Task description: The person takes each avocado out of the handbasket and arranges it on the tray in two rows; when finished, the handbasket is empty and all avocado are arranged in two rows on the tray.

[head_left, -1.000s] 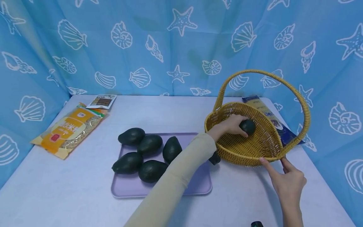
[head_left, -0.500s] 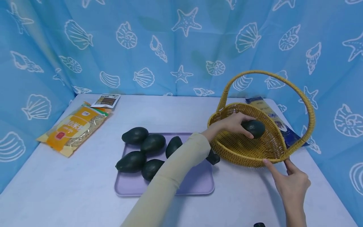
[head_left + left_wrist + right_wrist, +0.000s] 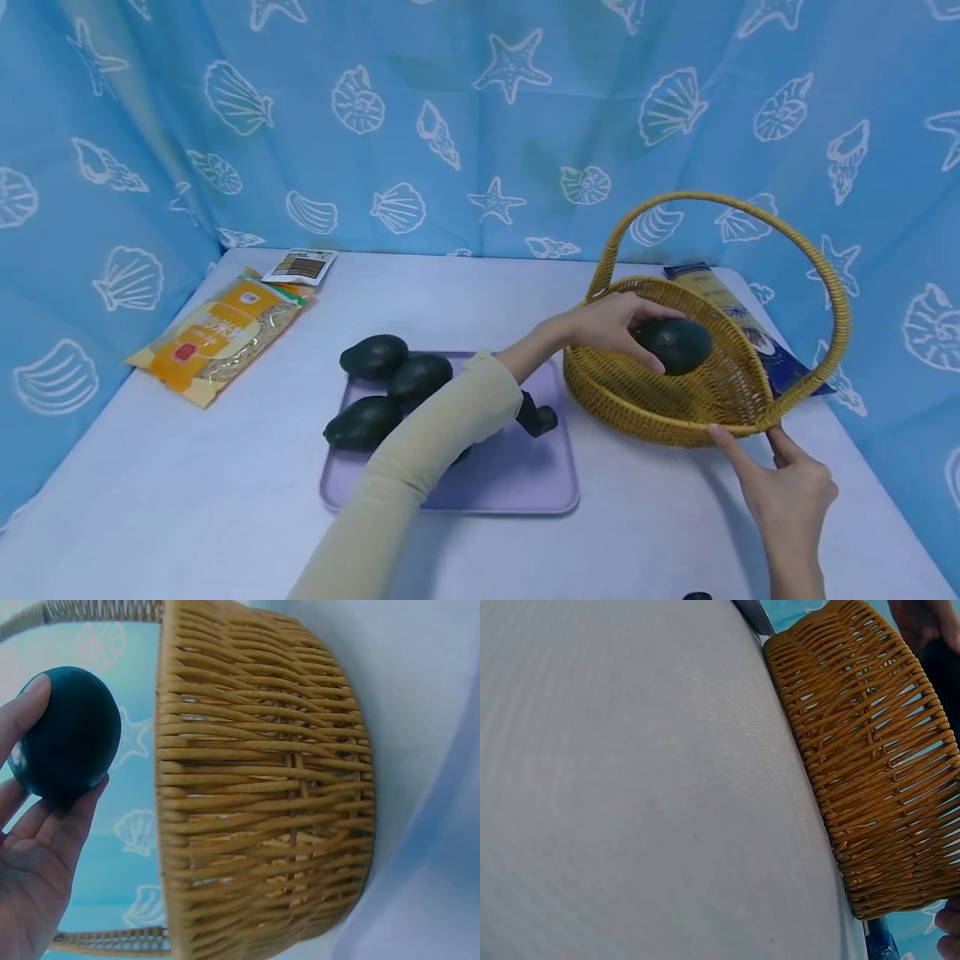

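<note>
My left hand (image 3: pixel 611 329) holds a dark green avocado (image 3: pixel 677 346) over the wicker basket (image 3: pixel 637 421). In the left wrist view the avocado (image 3: pixel 71 735) shows above the basket's rim, with thumb and fingers around it. My right hand (image 3: pixel 787 492) grips the basket's near right rim by the foot of the tall arched handle (image 3: pixel 813 250), thumb on the front. The right wrist view catches only the fingertips (image 3: pixel 950 926) at the basket's edge. More avocados (image 3: pixel 375 357) lie on a lilac tray (image 3: pixel 517 492) to the left; my left sleeve hides part of them.
At the back left lie an orange-labelled food bag (image 3: pixel 225 333) and a small white-and-brown packet (image 3: pixel 302 267). A blue-and-gold bag (image 3: pixel 787 367) lies behind the basket. A small black object (image 3: pixel 697 596) shows at the table's front edge. A blue shell-print curtain (image 3: pixel 465 125) encloses the table.
My left hand has lifted the avocado up from the basket's inside. My right hand keeps its grip on the rim. The head view has shifted slightly left.
</note>
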`<state>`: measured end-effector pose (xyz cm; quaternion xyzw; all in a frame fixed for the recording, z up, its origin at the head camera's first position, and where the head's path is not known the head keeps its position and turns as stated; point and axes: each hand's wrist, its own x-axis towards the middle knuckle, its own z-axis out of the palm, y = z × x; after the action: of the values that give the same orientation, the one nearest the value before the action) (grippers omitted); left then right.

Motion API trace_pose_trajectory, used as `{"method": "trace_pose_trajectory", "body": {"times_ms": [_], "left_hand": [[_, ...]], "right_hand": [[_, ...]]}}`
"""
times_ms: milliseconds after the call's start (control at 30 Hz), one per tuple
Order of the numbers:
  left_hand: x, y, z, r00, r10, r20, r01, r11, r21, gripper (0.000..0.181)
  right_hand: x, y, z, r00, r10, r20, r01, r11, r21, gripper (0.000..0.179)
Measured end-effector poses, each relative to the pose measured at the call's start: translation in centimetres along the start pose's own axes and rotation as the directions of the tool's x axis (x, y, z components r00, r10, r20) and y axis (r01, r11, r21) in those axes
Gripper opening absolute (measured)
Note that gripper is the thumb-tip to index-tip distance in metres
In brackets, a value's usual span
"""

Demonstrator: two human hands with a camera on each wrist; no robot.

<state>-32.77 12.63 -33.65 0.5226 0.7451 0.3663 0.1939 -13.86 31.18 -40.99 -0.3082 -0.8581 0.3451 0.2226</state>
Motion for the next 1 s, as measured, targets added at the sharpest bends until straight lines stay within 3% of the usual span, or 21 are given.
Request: {"method": "trace_pose_trajectory", "body": {"times_ms": [100, 300, 600, 900, 1000], "left_hand": [[-1.0, 0.7, -0.1, 0.999, 0.026, 0.021, -0.026, 1.000, 0.003, 0.074], [-3.1, 1.9, 0.0, 0.997, 0.004, 0.076, -0.003, 1.000, -0.014, 0.076], [-6.4, 3.1, -0.3, 0.991, 0.040, 0.131, -0.047, 0.998, 0.052, 0.076], [-11.0, 2.8, -0.1, 0.989, 0.006, 0.146, 0.000, 0.999, -0.041, 0.076], [-13.0, 2.2, 0.2, 0.987, -0.016, 0.159, 0.019, 1.000, -0.020, 0.075]], "right_hand": [[0.7, 0.9, 0.3, 0.999, 0.032, 0.015, -0.032, 0.999, 0.005, 0.083], [2.0, 3.0, 1.5, 0.998, 0.067, 0.005, -0.067, 0.998, -0.009, 0.087], [0.2, 0.1, -0.1, 1.000, 0.015, -0.015, -0.015, 1.000, 0.012, 0.079], [0.1, -0.2, -0.3, 1.000, 0.020, -0.001, -0.020, 1.000, 0.006, 0.078], [0.0, -0.3, -0.2, 1.000, 0.015, 0.004, -0.015, 1.000, 0.003, 0.078]]}}
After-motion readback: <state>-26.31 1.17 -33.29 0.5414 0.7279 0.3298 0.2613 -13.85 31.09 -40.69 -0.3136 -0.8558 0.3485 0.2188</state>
